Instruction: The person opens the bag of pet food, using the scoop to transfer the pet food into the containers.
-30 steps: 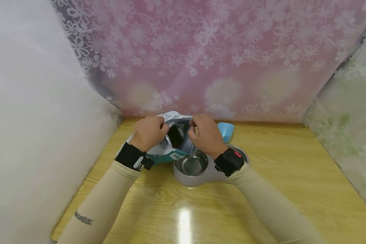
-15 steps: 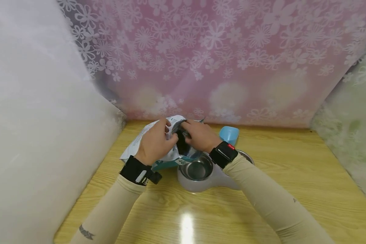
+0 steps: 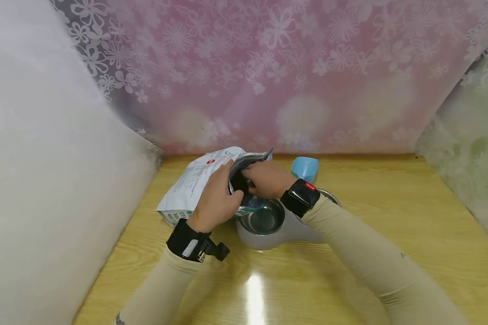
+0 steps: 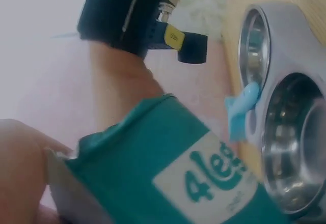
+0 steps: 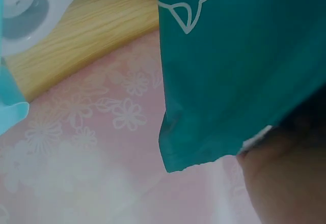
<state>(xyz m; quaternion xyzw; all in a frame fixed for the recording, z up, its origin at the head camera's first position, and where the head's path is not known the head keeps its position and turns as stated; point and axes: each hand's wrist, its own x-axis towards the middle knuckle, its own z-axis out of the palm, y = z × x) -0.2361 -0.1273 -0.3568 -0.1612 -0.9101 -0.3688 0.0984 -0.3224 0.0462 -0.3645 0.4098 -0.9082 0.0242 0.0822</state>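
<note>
A white and teal pet food bag (image 3: 191,180) lies on its side on the table, its dark mouth facing right. My left hand (image 3: 215,201) grips the near rim of the mouth, thumb toward the opening. From the right, my right hand (image 3: 268,179) holds the bag at its mouth, with curled fingertips partly hidden inside. In the left wrist view, the teal panel (image 4: 147,158) with "4Leg" lettering covers most of the right hand. The right wrist view shows the right hand (image 5: 290,183) at the bag's torn edge. The bag's contents are not visible.
Just right of the bag's mouth stands a grey double feeder (image 3: 264,241) with two steel bowls, one partly under the right wrist. A light blue scoop (image 3: 305,168) lies behind it. The wooden table (image 3: 390,225) meets a pink flowered backdrop (image 3: 244,90).
The left hand has shifted nearer and downward along the rim, uncovering more of the white side. The right fingers have moved into the mouth, which now faces right.
</note>
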